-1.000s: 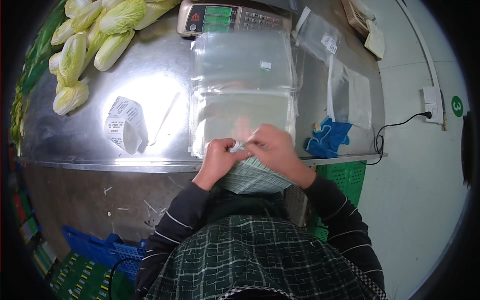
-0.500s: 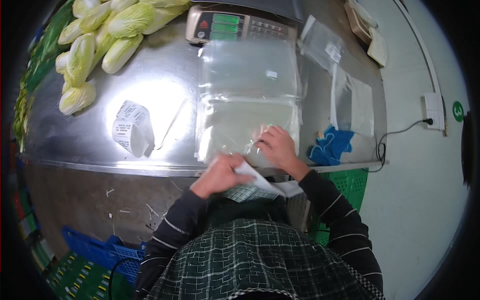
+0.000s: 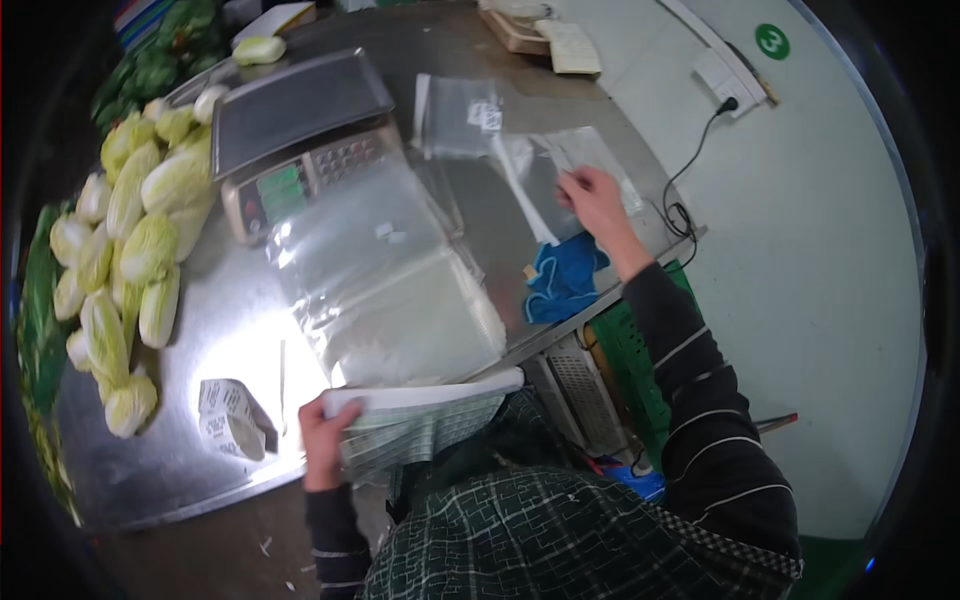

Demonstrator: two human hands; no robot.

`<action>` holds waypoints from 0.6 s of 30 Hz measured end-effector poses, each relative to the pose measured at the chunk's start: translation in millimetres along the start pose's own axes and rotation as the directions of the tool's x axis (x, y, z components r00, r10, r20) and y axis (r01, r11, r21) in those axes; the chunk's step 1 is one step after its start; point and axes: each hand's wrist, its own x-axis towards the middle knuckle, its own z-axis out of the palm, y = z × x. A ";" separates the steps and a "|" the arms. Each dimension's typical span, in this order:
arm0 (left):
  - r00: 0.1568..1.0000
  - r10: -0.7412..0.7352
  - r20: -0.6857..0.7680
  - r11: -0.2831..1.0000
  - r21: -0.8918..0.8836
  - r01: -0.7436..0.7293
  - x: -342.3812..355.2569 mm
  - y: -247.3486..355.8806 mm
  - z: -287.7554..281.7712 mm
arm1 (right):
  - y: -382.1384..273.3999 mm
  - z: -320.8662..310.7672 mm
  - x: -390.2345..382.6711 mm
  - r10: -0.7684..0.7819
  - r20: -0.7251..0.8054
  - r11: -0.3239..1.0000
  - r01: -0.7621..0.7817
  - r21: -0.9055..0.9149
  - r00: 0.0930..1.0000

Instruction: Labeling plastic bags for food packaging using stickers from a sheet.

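My left hand [image 3: 323,440] is closed at the table's front edge, gripping the end of a clear plastic bag [image 3: 430,420] with a white strip along its top. This bag hangs in front of my apron. Stretched out to the right, my right hand [image 3: 598,205] has its thumb and fingers pinched together over another clear bag [image 3: 530,165] with a white edge. Whether anything is between those fingertips I cannot make out. A stack of large clear plastic bags [image 3: 400,310] lies flat between my hands. Just below my right hand sits a crumpled blue cloth [image 3: 565,280].
A weighing scale [image 3: 300,115] stands behind the bag stack. Several napa cabbages [image 3: 148,250] are heaped at the left. A curled strip of printed paper [image 3: 230,420] rests near the front edge. A black power cord [image 3: 685,165] runs from the wall socket to the table's right corner.
My view has turned to the right. My left hand has drawn the white-edged bag's end leftward. My right hand has moved from the bag stack to the bags at the right.
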 end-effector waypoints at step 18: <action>0.794 0.460 -0.398 0.860 0.422 -0.288 77.2 50.0 78.7 | 229.7 -68.1 50.8 0.825 0.184 0.049 -0.392 0.918 0.534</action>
